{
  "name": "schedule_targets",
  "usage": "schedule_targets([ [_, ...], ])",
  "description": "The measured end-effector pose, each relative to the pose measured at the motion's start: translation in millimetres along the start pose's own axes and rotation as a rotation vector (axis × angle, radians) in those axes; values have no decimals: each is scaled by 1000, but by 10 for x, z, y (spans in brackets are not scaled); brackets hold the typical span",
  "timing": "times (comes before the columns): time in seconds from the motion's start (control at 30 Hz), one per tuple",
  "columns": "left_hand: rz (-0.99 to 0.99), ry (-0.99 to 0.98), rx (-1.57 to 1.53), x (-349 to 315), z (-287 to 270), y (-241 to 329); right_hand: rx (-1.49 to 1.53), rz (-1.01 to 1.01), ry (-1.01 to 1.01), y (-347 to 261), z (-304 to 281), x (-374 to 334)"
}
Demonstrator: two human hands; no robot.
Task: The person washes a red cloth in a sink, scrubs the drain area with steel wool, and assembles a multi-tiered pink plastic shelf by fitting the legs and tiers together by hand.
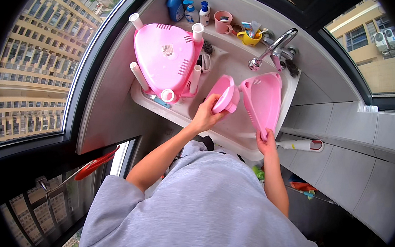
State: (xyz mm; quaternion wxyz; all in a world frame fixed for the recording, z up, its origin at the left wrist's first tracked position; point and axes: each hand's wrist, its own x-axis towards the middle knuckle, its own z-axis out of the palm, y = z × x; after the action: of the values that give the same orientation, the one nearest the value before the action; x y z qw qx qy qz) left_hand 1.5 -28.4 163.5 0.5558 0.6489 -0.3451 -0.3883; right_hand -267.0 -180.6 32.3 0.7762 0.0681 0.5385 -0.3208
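A person in a grey T-shirt (pixel 196 202) stands over a white sink (pixel 226 137), both hands full. The left hand (pixel 207 113), at the center of the frame, is closed around a rounded pink plastic piece (pixel 228 98), held over the basin. Just right of center, the right hand (pixel 265 140) grips the lower, narrow end of a triangular pink tray (pixel 265 100), its broad end tilted up toward a chrome faucet (pixel 278 46). Whether that tray touches the basin cannot be told. At upper left, a larger pink rack (pixel 166 51) with white tubular legs (pixel 138 75) sits on the sink's left side. Along the ledge at top stand blue-and-white bottles (pixel 175 8), a pink mug (pixel 221 25) and a yellow cup (pixel 249 39).
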Motion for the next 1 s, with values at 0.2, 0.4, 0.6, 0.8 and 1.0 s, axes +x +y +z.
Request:
schedule_targets([
  [0.2, 17, 60, -98, 39, -56, -36, 58, 90, -4, -249, -132, 7],
  [0.4, 77, 114, -150, 32, -244, -83, 49, 258, -12, -344, -114, -371],
  [0.6, 72, 148, -163, 65, -306, -83, -40, 301, -43, -501, -314, -642],
  [0.8, 46, 147, -214, 32, -309, -19, -17, 332, -111, -655, -731, -749],
  [1.0, 33, 110, -247, 84, -262, -29, 52, 300, -239, -771, -959, -678],
])
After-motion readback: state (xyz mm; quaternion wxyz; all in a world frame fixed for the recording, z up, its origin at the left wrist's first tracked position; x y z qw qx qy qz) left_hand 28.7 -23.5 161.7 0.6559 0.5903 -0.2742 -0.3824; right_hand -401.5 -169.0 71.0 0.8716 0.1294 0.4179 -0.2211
